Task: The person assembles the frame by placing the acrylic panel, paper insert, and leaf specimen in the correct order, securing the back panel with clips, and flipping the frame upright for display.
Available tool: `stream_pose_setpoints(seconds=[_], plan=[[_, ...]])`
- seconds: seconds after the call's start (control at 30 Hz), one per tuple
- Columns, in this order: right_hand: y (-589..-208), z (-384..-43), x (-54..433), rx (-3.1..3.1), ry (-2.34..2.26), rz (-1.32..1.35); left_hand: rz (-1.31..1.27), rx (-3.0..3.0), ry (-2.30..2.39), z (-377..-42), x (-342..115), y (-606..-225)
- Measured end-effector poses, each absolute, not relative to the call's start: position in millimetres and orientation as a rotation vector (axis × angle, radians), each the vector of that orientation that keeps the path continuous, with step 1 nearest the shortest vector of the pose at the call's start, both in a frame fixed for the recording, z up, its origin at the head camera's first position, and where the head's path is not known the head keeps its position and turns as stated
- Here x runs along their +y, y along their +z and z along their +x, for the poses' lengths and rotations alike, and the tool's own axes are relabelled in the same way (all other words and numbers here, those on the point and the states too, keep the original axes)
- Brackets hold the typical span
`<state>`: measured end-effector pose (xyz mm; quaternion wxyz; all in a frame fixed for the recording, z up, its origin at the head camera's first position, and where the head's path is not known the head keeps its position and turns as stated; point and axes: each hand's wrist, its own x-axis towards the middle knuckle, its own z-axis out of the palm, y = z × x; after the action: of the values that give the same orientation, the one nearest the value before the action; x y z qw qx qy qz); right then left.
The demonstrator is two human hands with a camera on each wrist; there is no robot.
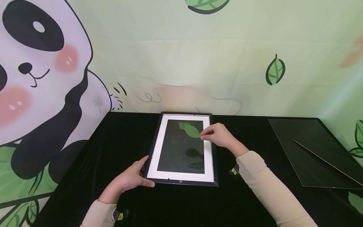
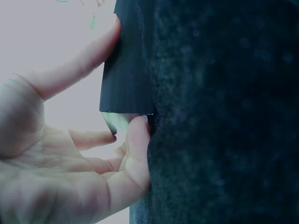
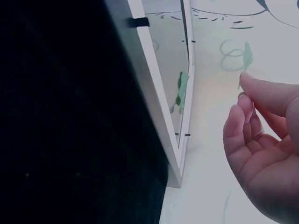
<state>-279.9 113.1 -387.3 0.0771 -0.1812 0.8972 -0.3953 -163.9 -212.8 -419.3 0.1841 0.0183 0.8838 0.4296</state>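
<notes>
A picture frame point(image 1: 216, 170) with a black rim and a white mat lies flat on the black table. My left hand point(image 1: 130, 178) grips its near left corner; in the left wrist view the thumb point(image 2: 88, 60) lies along the black edge and a finger bends round the corner. Over the upper right of the frame, my right hand point(image 1: 222, 137) pinches a green leaf point(image 1: 192, 130) at its stem end between thumb and fingertips. Another bit of green leaf point(image 1: 182, 125) shows just beyond it; whether it rests on the pane, I cannot tell. Dark reflections appear lower in the pane.
At the right lies a dark flat panel point(image 1: 289, 167) with a thin rod point(image 1: 320, 156) across it. Part of a green leaf point(image 1: 355, 201) shows at the lower right edge. A backdrop point(image 1: 241, 63) printed with a panda and leaves rises behind the table.
</notes>
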Motion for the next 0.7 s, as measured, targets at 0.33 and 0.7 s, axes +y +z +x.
stream_pose_setpoints(seconds=[0.33,0.7], plan=[[-395,-295,98,2.651,-1.173,-0.541,0.046,2.489,1.21,-165,-214,-421],[-405,-309,87,2.622,-1.147,-0.53,0.031,2.493,1.21,-164,-214,-421]])
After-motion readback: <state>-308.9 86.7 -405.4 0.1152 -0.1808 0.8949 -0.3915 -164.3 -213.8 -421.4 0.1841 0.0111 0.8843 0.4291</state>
